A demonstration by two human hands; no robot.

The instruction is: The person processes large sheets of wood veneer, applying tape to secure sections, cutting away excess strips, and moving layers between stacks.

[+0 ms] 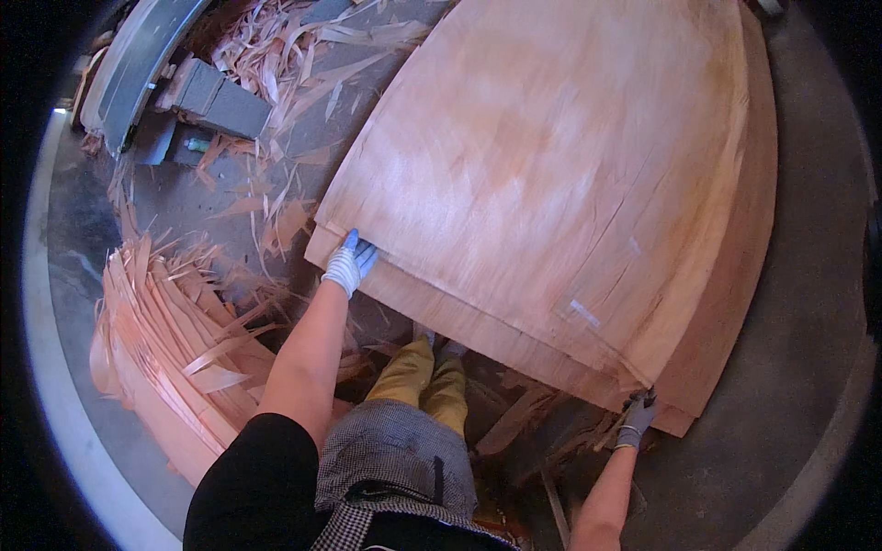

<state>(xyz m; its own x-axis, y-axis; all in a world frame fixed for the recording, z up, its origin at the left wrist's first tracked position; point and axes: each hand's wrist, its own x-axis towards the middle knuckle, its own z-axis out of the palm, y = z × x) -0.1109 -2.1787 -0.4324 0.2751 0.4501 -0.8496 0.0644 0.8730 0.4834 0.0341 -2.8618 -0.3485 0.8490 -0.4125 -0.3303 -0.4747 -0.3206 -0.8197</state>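
A large, thin wood veneer sheet [537,172] lies before me on a stack of similar sheets [475,317], whose front and right edges stick out beyond it. My left hand [351,262], in a white and blue work glove, holds the top sheet's front edge near its left corner. At the front right corner, my right hand [639,413], in a grey glove with dark fingertips, grips the same sheet. Long cracks run through the sheet's right part, with a short strip of white tape [584,313] near them. The fingers beneath the edge are partly hidden.
To my left lies a heap of split veneer strips [172,337]. Veneer scraps [275,62] litter the floor farther off, beside grey blocks [220,96] and a curved stack of sheets [141,62]. Loose wood pieces [517,413] lie by my feet. Bare concrete floor [820,206] borders the stack's right side.
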